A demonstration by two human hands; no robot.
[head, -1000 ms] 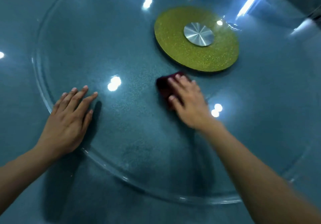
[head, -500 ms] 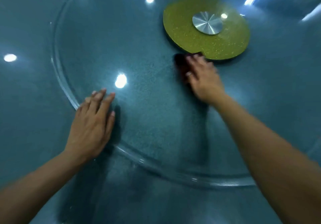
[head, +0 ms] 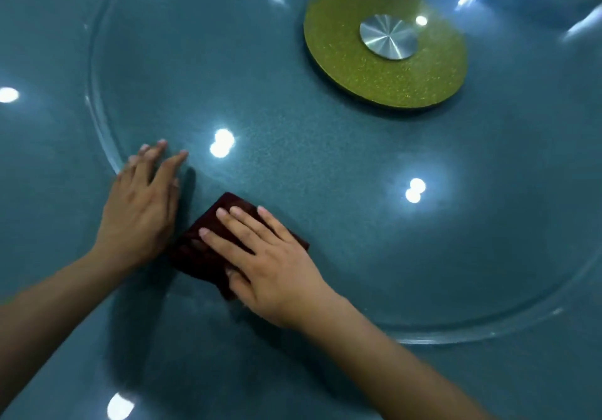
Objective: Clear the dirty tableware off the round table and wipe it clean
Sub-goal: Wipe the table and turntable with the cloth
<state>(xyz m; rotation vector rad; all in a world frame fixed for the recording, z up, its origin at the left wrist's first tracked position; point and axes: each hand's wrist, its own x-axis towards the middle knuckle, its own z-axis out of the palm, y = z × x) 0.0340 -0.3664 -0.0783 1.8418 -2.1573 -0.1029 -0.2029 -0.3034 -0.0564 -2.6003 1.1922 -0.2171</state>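
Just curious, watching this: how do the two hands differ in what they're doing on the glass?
The right hand presses flat on a dark red cloth; the left hand lies bare on the glass turntable, with no cloth. The left hand sits at the glass's rim, the right hand further in. Both have straight fingers, palms down.

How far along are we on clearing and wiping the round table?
Clearing looks done: no tableware shows in this view. Wiping is in hand: the right hand presses the dark red cloth flat on the glass turntable, the left hand resting beside it. Left, probably: the rest of the glass and the outer table.
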